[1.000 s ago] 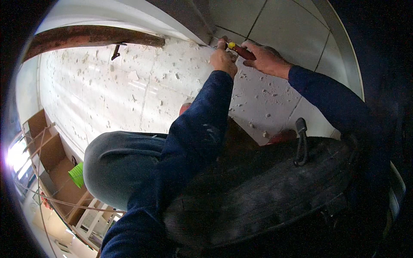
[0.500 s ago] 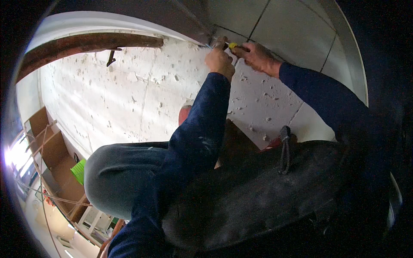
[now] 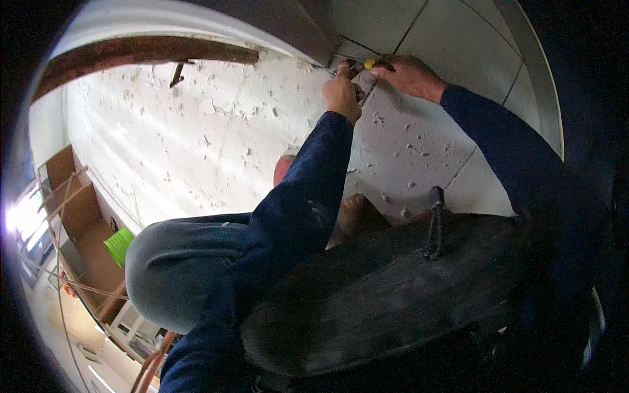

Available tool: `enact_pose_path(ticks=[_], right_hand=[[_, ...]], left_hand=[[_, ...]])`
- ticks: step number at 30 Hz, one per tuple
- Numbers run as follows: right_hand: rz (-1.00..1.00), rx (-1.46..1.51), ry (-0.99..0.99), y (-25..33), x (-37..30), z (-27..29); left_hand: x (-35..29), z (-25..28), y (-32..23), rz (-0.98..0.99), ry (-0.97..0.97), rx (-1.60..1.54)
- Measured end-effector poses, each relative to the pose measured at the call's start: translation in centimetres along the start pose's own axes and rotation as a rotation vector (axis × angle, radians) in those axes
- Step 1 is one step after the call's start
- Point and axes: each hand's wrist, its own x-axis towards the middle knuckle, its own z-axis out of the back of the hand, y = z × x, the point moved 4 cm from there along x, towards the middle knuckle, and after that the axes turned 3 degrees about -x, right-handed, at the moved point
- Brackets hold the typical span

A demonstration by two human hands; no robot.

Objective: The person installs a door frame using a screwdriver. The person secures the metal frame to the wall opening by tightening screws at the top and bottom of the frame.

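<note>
My right hand (image 3: 411,76) is closed around the handle of a screwdriver (image 3: 369,64), yellow towards its front end and dark behind. The tool points left, toward my left hand (image 3: 341,92). That hand is closed too, its fingertips pinched close to the tool's front end; what they grip is too small and covered to make out. Both hands work low at the floor, by the foot of a dark door frame (image 3: 313,33) where it meets the tiles.
White flakes litter the pale tiled floor (image 3: 177,137). A curved brown wooden piece (image 3: 144,52) lies far left, a dark metal bracket (image 3: 177,75) beside it. Brown open boxes (image 3: 85,213) and a green basket (image 3: 118,246) stand at left. My bent knee (image 3: 170,262) is close below.
The view has shifted slightly, so hands and floor sit a little further right. My right hand has turned on the screwdriver, its fingers wrapping differently, while the left stays at the tool's front end.
</note>
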Motion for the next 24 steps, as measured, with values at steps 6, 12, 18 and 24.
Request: enact_pose_path(ticks=[6, 12, 18, 24], right_hand=[[-0.317, 0.287, 0.030, 6.0, -3.2, -2.5], [-0.585, 0.785, 0.029, 12.8, -3.8, 0.3], [-0.813, 1.203, -0.027, 14.9, -1.7, 0.0], [-0.905, 1.099, 0.097, 14.4, -0.3, 0.0]], left_hand=[[-1.6, 0.6, -0.4, -0.147, 0.005, -0.264], [-3.0, -0.3, -2.2, -0.237, 0.245, -0.342], [-1.3, -0.9, -3.1, -0.014, 0.475, -0.469], [-1.3, -1.6, -2.8, 0.156, 0.442, -0.431]])
